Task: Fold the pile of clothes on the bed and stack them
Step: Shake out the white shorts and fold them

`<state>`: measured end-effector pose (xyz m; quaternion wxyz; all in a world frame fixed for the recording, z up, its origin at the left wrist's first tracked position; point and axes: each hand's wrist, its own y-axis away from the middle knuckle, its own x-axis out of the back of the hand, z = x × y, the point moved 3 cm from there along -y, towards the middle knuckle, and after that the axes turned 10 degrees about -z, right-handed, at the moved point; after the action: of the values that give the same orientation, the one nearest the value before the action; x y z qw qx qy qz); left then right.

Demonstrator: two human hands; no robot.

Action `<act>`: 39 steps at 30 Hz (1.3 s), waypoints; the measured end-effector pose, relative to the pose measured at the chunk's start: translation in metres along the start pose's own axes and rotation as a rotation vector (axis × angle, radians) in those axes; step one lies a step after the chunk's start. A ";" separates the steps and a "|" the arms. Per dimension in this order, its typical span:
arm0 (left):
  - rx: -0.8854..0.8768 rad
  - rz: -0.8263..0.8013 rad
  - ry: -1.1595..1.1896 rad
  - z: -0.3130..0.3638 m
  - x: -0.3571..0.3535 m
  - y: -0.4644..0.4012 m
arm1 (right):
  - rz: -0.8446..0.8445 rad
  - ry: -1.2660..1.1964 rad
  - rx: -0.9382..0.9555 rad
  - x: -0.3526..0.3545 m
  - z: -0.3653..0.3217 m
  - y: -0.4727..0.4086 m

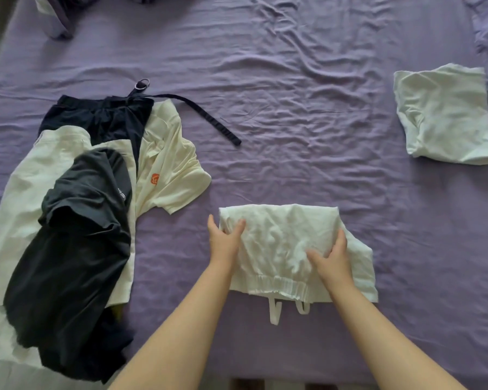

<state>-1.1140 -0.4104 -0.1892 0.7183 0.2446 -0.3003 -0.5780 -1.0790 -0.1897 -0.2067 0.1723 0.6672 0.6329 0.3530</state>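
Both hands grip the half-folded white shorts [290,249] on the purple bed [293,108], left hand [226,240] pinching the far-left corner, right hand [331,258] spread, clutching the right side.

Domestic bedroom: a bed [293,66] with a creased purple sheet; purple bedding [59,12] is bunched at its far-left corner.

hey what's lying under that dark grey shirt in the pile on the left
The dark grey shirt lies on a cream garment, which shows around its left and upper edges. Beside them lie a cream shirt with an orange logo and a black garment. Anything directly beneath is covered.
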 end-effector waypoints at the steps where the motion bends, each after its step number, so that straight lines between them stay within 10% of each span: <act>1: -0.016 0.011 -0.017 0.007 0.002 -0.009 | 0.012 0.025 0.010 0.001 -0.001 -0.002; 13: 0.133 0.067 -0.451 -0.017 0.028 -0.030 | 0.255 0.719 0.016 0.030 0.003 -0.005; 22: 0.287 -0.161 -0.125 -0.024 0.026 -0.029 | 0.005 0.309 -0.312 0.035 -0.005 -0.035; 39: 0.148 -0.501 -0.110 0.086 -0.046 0.083 | 0.034 0.128 0.013 0.158 -0.083 0.081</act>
<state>-1.1259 -0.3477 -0.0775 0.5155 0.3314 -0.3105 -0.7267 -1.0856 -0.0661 -0.0549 0.1210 0.6551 0.6333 0.3939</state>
